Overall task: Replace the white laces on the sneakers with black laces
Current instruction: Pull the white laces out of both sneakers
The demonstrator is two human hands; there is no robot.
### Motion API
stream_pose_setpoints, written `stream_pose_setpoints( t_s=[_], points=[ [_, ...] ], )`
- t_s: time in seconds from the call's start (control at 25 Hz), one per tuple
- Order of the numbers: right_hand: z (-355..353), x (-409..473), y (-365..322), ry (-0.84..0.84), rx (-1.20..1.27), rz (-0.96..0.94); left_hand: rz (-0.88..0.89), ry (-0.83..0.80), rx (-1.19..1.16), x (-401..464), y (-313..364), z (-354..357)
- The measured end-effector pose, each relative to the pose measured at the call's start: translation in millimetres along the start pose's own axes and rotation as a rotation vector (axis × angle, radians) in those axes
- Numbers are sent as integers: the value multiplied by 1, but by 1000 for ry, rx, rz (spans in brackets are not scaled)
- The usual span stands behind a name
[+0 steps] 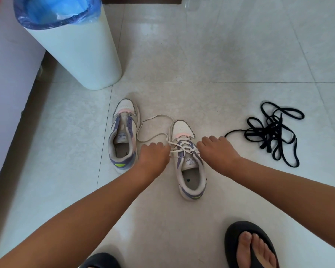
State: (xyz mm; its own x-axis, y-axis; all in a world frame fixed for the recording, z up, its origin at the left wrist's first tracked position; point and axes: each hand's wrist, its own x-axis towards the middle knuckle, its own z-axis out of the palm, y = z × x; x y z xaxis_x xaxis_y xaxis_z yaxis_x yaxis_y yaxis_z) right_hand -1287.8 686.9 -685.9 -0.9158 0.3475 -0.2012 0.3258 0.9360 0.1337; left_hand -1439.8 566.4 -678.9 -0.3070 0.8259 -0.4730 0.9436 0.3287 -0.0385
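At frame centre, the white lace [179, 147] on the right sneaker [187, 161] is apparently pinched by both curled hands, left hand [155, 154] and right hand [216, 149]; fingertips are hidden.

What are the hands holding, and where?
Both hands, left hand and right hand, grip the white lace at the right sneaker's eyelet rows, one per side.

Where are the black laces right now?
In the head view, the black laces lie in a loose tangle on the tiled floor, to the right of the still-laced sneaker and just beyond the right hand, untouched.
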Motion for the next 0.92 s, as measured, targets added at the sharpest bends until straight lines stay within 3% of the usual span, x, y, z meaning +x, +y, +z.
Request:
stream_pose_setpoints(
  t_s=[0.04, 0.08, 0.12, 0.2, 0.28, 0.36, 0.52, 0.56, 0.64, 0.72, 0.76, 0.84, 0.92],
  points=[
    [1, -1, -1, 85, -68, -25, -14, -18, -1, 0, 1, 3],
    [1, -2, -3, 4, 20, 18, -91, -78, -193, 1, 3, 4],
    [-1, 1, -5, -47, 248, 146, -208, -179, -518, 1, 4, 2],
    [-8, 4, -8, -341, 841, 528, -392, -432, -1195, 3, 10, -4],
    [-9, 8, -6, -406, 1259, 667, -418, -466, -1474, 5, 15, -6],
    [-9, 9, -3, -357, 1235, 610, -326, -346, -1290, 8, 15, -3],
    [-14, 5, 9, -275, 356, 325, -130, -75, -128, 6, -12, 16],
    [-11, 3, 9, -258, 186, 261, -95, -40, 22, 3, -17, 22],
    [-1, -1, 5, -266, 67, 194, -55, -14, 85, 0, -15, 26],
    [-2, -1, 2, -256, 325, 304, -167, -56, -231, 3, -9, 22],
    [-2, 1, 3, -273, 542, 418, -290, -130, -544, 7, -7, 17],
    [-4, 4, 8, -358, 1032, 676, -550, -417, -1233, 11, 1, -2],
    [-7, 2, 7, -479, 1360, 791, -633, -684, -1510, 7, 11, -13]
  ],
)
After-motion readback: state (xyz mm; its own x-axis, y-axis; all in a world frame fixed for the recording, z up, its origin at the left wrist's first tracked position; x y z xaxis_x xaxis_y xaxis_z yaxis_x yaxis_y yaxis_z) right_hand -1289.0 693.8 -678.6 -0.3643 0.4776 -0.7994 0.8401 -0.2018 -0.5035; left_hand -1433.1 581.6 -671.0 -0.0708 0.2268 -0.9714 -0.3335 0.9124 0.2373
